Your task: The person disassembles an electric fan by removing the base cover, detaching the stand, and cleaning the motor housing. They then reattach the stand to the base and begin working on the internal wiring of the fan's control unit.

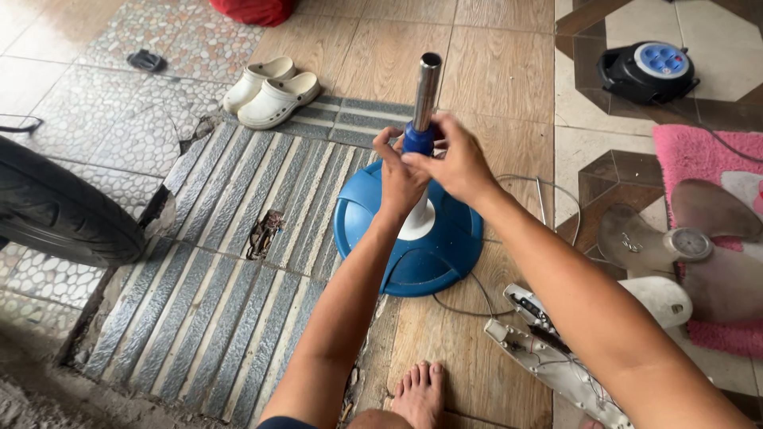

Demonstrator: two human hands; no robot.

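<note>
A round blue fan base [409, 246] stands on the floor with a white column and a shiny metal pole [427, 89] rising from its middle. A blue collar [418, 140] rings the pole. My left hand [399, 176] and my right hand [451, 159] both close around that collar, fingers wrapped from either side. A thin grey cord [467, 306] runs out from under the base.
An opened white fan housing [556, 349] and a translucent fan blade [683, 242] lie at the right by a pink mat [699, 151]. A black cable reel [648, 71] sits at the back right, white clogs [270, 91] behind, a tyre [63, 210] at left. My bare foot [419, 391] is below.
</note>
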